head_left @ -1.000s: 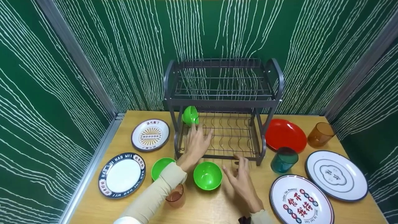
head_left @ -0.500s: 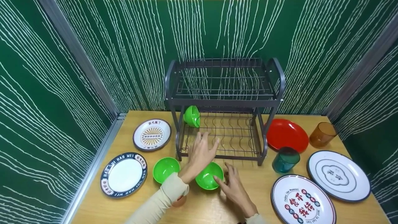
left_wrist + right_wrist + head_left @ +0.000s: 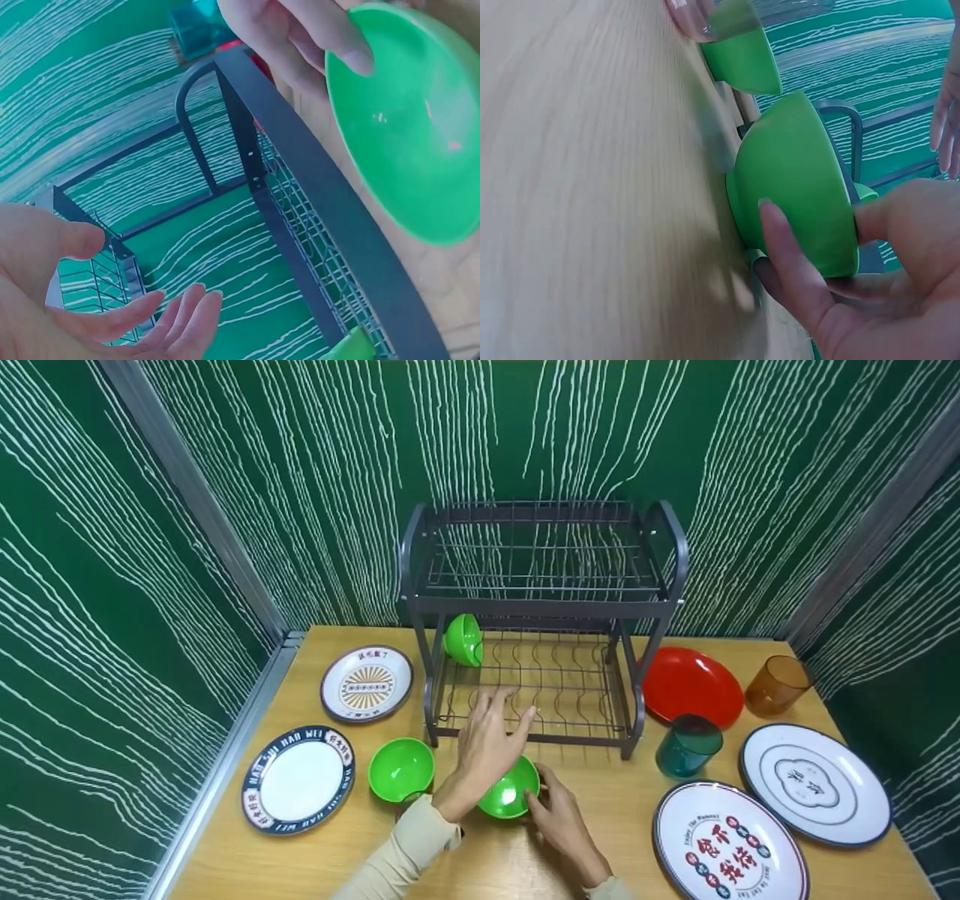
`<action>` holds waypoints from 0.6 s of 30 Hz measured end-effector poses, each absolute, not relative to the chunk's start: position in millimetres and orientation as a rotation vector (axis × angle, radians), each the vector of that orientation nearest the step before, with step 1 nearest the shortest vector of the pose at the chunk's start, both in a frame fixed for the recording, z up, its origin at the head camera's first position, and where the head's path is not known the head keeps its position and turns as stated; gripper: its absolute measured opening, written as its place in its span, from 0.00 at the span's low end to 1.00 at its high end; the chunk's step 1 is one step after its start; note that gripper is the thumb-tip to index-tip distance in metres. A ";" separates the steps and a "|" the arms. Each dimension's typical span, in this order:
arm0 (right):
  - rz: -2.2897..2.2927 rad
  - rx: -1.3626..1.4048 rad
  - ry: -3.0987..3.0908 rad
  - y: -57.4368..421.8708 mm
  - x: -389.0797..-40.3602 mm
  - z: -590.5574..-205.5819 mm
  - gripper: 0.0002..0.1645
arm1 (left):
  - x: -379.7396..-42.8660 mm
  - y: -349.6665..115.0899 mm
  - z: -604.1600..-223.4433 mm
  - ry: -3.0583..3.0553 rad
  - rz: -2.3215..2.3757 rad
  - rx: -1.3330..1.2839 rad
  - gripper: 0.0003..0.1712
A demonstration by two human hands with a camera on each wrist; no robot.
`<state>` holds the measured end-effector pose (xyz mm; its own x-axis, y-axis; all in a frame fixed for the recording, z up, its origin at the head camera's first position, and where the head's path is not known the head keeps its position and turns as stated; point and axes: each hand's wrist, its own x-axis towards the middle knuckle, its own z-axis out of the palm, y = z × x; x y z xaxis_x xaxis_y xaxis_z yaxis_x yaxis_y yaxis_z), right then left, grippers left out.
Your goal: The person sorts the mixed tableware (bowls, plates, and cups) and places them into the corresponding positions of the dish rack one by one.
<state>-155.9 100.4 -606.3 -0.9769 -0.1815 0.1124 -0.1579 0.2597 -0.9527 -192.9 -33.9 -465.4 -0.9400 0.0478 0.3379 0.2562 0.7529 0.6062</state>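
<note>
Pinching one rim, the right hand [image 3: 559, 817] is holding the bowl [image 3: 511, 791] in front of the rack [image 3: 544, 606], at or just above the table [image 3: 510, 874]; whether the foot is touching the wood I cannot tell. The thumb is lying inside the wall while the fingers are bracing the outside, so the grasp is closing on the right edge only. Being smooth and glossy, the bowl is probably relying on that single pinch; a slipping thumb could be letting it swing down or drop.

Over the bowl's far left side, the left hand [image 3: 487, 742] is hovering near the rack's front, fingers spread and loose, gripping nothing. Its wrist is overlapping the bowl in the head view, so a straight lift might be bumping that arm.

Beyond the left sleeve [image 3: 420, 836], a second bowl [image 3: 401, 769] is standing upright, with a cup [image 3: 694, 21] sitting close by, partly hidden; a careless forearm could be knocking the cup over.

On the rack's lower tier, the racked bowl [image 3: 463, 640] is leaning sideways at the left end; a knock might be tipping it.
</note>
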 end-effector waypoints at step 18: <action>-1.856 -0.282 2.622 117.0 -150.3 -589.2 0.27 | -171.5 -32.4 -480.3 -2.555 -1.235 -0.143 0.31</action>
<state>-150.3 117.0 -589.2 -0.9813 -0.0938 0.1681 -0.1897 0.3234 -0.9270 -171.5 -32.4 -480.3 -0.9504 -0.0398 0.3085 0.2169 0.6259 0.7492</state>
